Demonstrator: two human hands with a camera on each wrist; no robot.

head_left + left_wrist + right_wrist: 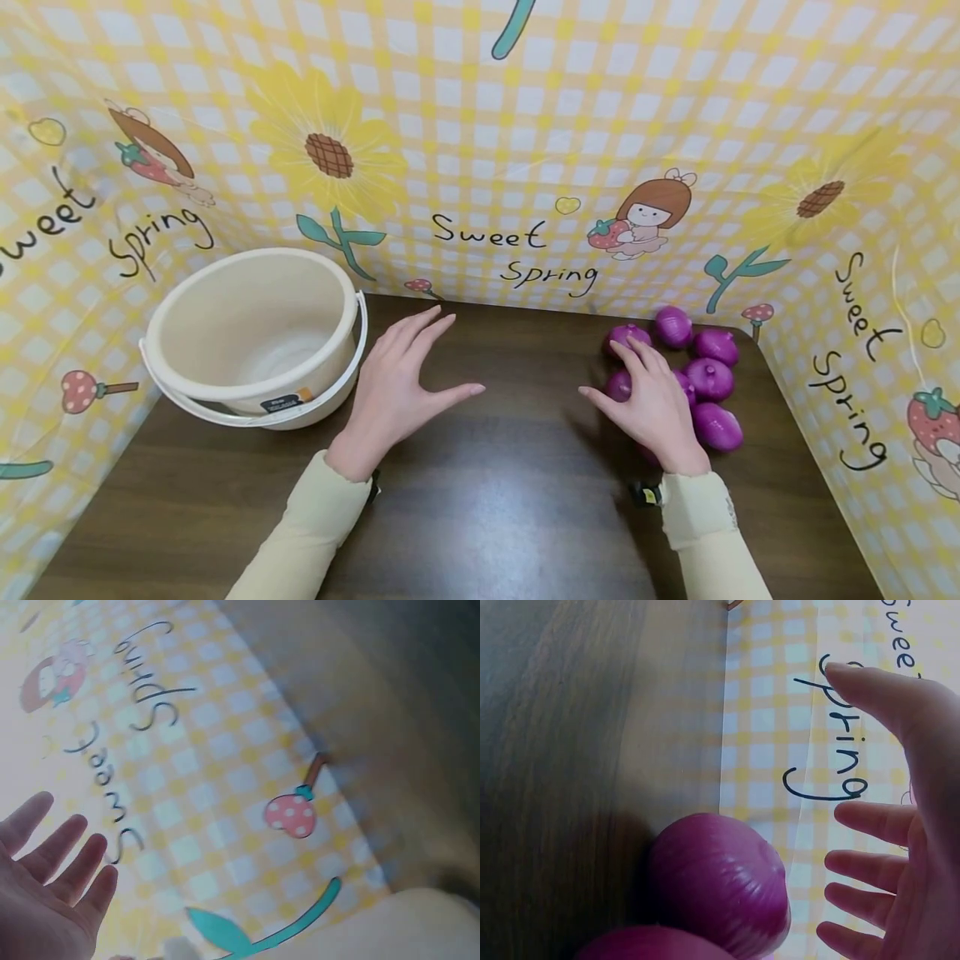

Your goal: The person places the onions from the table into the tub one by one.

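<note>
Several purple onions (710, 380) lie in a cluster at the right of the table. My right hand (654, 402) hovers over the cluster's left side, thumb and fingers spread, and hides some of the onions. In the right wrist view an onion (718, 881) shows below the outstretched fingers (866, 870), with nothing in their grasp. A cream bucket (255, 333) with its white handle down stands at the left. Beside its right wall is my left hand (397, 387), thumb apart from the fingers and holding nothing. The left wrist view shows this hand (52, 892) with straight, spread fingers.
The dark wooden table (495, 467) runs between the bucket and the onions. A yellow checked cloth (480, 150) with printed flowers and lettering walls in the back and both sides, close behind the onions and bucket.
</note>
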